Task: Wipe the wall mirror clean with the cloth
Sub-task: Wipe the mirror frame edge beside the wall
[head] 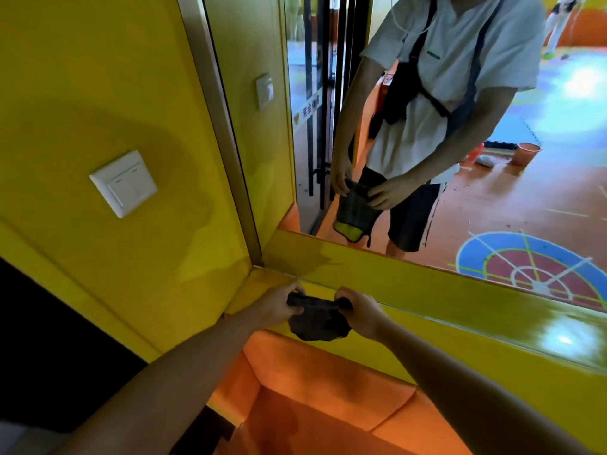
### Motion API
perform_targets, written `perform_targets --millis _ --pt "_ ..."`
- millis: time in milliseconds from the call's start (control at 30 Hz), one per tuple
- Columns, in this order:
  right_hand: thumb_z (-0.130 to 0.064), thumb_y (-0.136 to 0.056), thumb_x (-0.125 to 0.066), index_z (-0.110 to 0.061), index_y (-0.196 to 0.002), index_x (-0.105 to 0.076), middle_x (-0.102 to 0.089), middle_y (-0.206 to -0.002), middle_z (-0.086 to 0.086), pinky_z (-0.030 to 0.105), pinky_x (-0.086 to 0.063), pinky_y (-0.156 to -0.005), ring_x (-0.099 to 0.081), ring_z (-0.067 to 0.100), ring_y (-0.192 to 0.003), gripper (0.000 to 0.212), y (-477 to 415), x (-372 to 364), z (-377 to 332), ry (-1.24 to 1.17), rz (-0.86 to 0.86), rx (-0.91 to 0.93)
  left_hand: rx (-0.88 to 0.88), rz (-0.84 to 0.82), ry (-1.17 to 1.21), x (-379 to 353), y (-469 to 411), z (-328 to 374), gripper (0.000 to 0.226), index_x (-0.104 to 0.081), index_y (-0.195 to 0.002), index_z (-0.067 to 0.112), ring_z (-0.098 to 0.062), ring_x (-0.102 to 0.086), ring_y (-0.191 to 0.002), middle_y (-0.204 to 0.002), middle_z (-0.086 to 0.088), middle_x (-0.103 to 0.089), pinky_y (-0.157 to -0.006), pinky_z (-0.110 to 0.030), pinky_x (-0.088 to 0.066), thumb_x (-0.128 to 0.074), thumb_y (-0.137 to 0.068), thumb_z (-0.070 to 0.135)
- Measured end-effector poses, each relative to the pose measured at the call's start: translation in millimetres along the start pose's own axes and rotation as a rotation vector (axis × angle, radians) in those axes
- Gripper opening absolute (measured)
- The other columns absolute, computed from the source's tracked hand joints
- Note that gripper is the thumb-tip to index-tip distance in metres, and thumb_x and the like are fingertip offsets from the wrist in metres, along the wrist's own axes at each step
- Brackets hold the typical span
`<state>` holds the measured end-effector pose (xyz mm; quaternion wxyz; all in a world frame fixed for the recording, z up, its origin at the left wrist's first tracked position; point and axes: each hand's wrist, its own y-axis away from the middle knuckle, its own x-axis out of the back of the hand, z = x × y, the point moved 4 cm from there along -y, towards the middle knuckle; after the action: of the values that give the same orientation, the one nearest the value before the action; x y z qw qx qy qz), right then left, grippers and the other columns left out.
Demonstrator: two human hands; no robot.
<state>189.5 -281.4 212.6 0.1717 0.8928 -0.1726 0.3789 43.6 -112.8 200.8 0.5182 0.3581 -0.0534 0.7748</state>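
A: Where is the cloth?

B: The dark, crumpled fabric cloth [317, 323] hangs in the air at 6 o'clock in the view, just below the lower left corner of the large metal-framed wall mirror [476, 205]. It is not on the glass. The left hand [279, 305] pinches its top edge at 9 o'clock of the cloth, and the right hand [359, 311] pinches it at 3 o'clock. Both hands are clamped on it, and the rest droops between them.

A: What could go wrong?

B: I judge 3 things. The cloth is bunched, so it would meet the glass with a small lumpy patch and could leave streaks. A loose pinch could let it fall onto the orange padded block [315, 389] at 6 o'clock below. The white 2-rocker light switch [123, 182] sits on the yellow wall at 9 o'clock of the mirror's frame, so a wide stroke could run past the frame towards it. I cannot tell whether the cloth is damp.

A: Any containers?

B: 1, seen only as a reflection: a round orange bucket [528, 153] on the floor at 2 o'clock. Its inside is hidden, so I cannot tell what it holds.
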Motion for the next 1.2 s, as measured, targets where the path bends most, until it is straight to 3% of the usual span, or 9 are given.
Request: perform_targets --millis 133,300,467,667,800,933,1000,1067,1200 --pt "0.001 -0.093 -0.054 -0.02 -0.098 -0.06 -0.06 -0.089 0.003 0.014 -0.034 -0.05 -0.055 0.019 -0.078 0.023 -8 -32 4 -0.03 -0.11 -0.05 0.024 -0.067 -0.117 -2 4 -30 0.031 -0.064 -0.114 0.014 -0.014 -0.057 -0.088 -0.108 -0.011 -0.066 -0.063 -0.015 -0.043 -0.077 -0.087 0.004" --pt "-0.006 -0.093 -0.057 -0.013 -0.112 -0.066 -0.062 -0.096 0.004 0.027 -0.038 -0.062 -0.057 0.019 -0.085 0.022 -32 -67 8 -0.057 -0.177 -0.124 0.092 -0.15 -0.171 4 -13 -71 0.036 -0.063 -0.121 0.012 -0.019 -0.059 -0.09 -0.121 -0.012 -0.064 -0.07 -0.029 -0.052 -0.078 -0.089 0.008" --pt "-0.005 -0.093 -0.051 -0.015 -0.111 -0.065 -0.066 -0.095 0.009 0.023 -0.037 -0.049 -0.059 0.022 -0.08 0.025 -77 -101 21 -0.074 -0.201 -0.3 0.097 -0.185 -0.229 4 -58 -108 0.039 -0.066 -0.122 0.012 -0.022 -0.063 -0.103 -0.117 -0.01 -0.07 -0.072 -0.022 -0.039 -0.079 -0.085 0.009" --pt "-0.002 -0.094 -0.048 -0.013 -0.115 -0.063 -0.066 -0.106 0.015 0.029 -0.036 -0.063 -0.064 0.037 -0.1 0.028 -163 -121 41 -0.038 -0.064 -0.46 0.102 -0.148 -0.233 7 -143 -143 0.029 -0.065 -0.117 0.008 -0.032 -0.066 -0.108 -0.114 -0.018 -0.07 -0.079 -0.032 -0.048 -0.073 -0.089 0.006" --pt "0.001 -0.094 -0.05 -0.008 -0.125 -0.058 -0.066 -0.118 0.02 0.032 -0.036 -0.069 -0.061 0.041 -0.112 0.033 -198 -123 56 0.015 0.077 -0.502 0.083 -0.078 -0.187 8 -189 -150 0.023 -0.061 -0.114 0.016 -0.032 -0.063 -0.11 -0.108 -0.011 -0.066 -0.077 -0.036 -0.046 -0.063 -0.094 0.005" --pt "-0.007 -0.095 -0.058 -0.019 -0.158 -0.028 -0.042 -0.15 0.017 0.043 -0.044 -0.103 -0.044 0.039 -0.138 0.071 -196 -136 67 0.234 0.117 -0.495 0.101 -0.03 -0.425 -6 -194 -151 0.067 -0.03 -0.159 0.027 -0.036 -0.039 -0.14 -0.158 -0.011 -0.034 -0.108 -0.047 -0.043 -0.061 -0.1 0.02" --pt "-0.017 -0.1 -0.058 -0.021 -0.162 -0.02 -0.028 -0.162 0.014 0.043 -0.03 -0.118 -0.028 0.035 -0.151 0.073 -181 -150 67 0.395 0.077 -0.444 0.042 -0.049 -0.63 -18 -178 -156 0.065 -0.025 -0.16 0.03 -0.033 -0.032 -0.144 -0.164 -0.006 -0.022 -0.11 -0.046 -0.041 -0.057 -0.103 0.027" --pt "-0.025 -0.103 -0.054 -0.021 -0.159 -0.029 -0.025 -0.166 0.014 0.043 -0.021 -0.123 -0.02 0.033 -0.155 0.061 -166 -167 67 0.464 0.057 -0.36 -0.081 -0.116 -0.73 -32 -161 -165 0.055 -0.033 -0.156 0.029 -0.029 -0.028 -0.147 -0.165 -0.003 -0.023 -0.112 -0.043 -0.038 -0.053 -0.105 0.03" --pt "-0.035 -0.109 -0.046 -0.024 -0.164 -0.022 0.004 -0.174 0.007 0.043 -0.008 -0.128 0.004 0.025 -0.16 0.061 -138 -212 73 0.44 -0.232 -0.319 -0.052 -0.34 -0.804 -63 -132 -200 0.063 -0.025 -0.162 0.03 -0.027 -0.003 -0.158 -0.173 -0.002 -0.002 -0.12 -0.043 -0.028 -0.052 -0.105 0.035"
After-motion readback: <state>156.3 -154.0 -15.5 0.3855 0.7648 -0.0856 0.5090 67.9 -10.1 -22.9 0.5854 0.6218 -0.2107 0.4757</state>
